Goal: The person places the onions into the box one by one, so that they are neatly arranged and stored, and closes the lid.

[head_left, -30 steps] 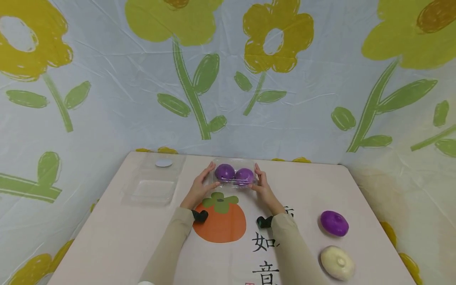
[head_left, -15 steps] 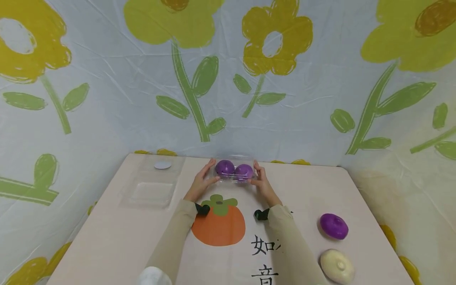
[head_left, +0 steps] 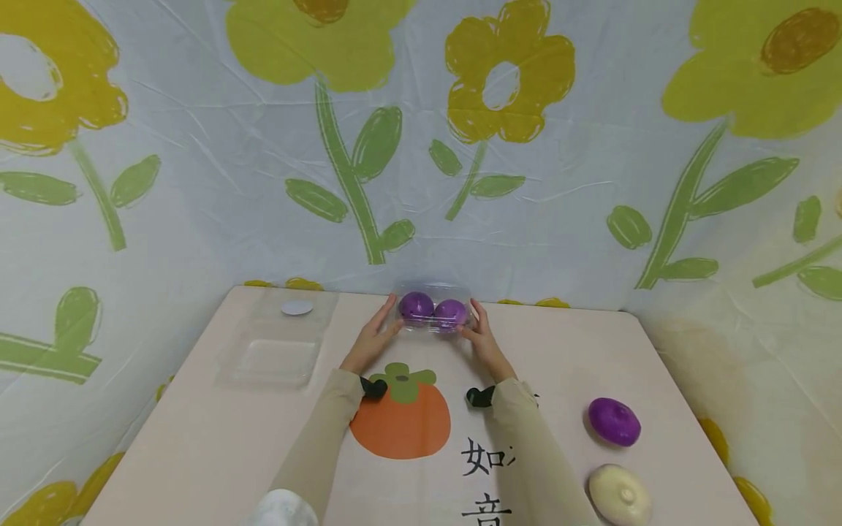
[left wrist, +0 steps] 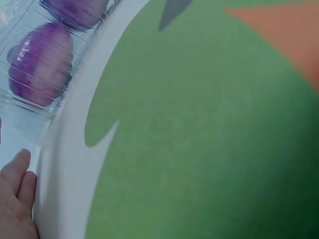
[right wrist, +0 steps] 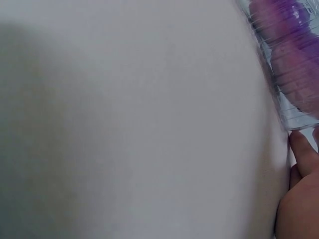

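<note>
Standing by, I noted the clear box (head_left: 432, 324) at the far edge of the table (head_left: 197, 446), beyond the orange fruit print (head_left: 401, 420). The left hand (head_left: 368, 343) and the right hand (head_left: 487, 349) held it by its two ends. Each made a partly open C, thumb to the near side and fingers along the end; firmness of grip could not be told. Two purple onion-like pieces (head_left: 416, 308) lay side by side inside. Progress, by my judgement: this box was filled and its lid seemingly down, though clear plastic made that uncertain; only its placing appeared unfinished. Outstanding: the second box (head_left: 268, 362) lay open on the left, a white oval (head_left: 297, 307) on its lid half, while a loose purple piece (head_left: 615, 421) and a pale piece (head_left: 620, 494) sat well apart from it on the right, untouched, presumably unpacked.
</note>
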The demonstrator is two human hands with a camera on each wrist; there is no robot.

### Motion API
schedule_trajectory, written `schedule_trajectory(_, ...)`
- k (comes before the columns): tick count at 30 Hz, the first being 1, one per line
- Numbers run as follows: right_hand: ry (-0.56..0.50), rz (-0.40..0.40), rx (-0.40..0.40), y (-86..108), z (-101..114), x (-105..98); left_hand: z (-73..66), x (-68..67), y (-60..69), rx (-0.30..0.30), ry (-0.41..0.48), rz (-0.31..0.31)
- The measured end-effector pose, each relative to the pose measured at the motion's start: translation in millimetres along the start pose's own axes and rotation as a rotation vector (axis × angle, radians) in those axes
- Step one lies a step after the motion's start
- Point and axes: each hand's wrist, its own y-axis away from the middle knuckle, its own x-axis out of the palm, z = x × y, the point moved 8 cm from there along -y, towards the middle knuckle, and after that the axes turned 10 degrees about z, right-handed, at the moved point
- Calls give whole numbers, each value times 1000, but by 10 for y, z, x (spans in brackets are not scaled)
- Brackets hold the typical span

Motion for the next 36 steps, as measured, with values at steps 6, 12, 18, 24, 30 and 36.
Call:
schedule_trajectory(6, 19, -24, -11, -41, -244, -104, 21, -32, 36, -44, -8, -31)
schedule_trajectory(12, -135, -119, 14, -59, -247, -205, 5, -77, 28, -71, 68, -51)
schedule_trajectory(18, -131, -386, -22, 52, 43, -295, -259, -246, 194, -141, 92, -98)
schedule_trajectory(24, -125, -388, -212, 195, 658, 74, -807, -542, 533, -53, -10, -87)
schedule_trajectory(30, -124, -135, -234, 267, 972, 798, -1079, -973, 1070, 33, -182, -152)
schedule_trajectory(36, -163, 125, -143, 253, 879, 1617, -930, -1561, 1767, -71, -253, -340)
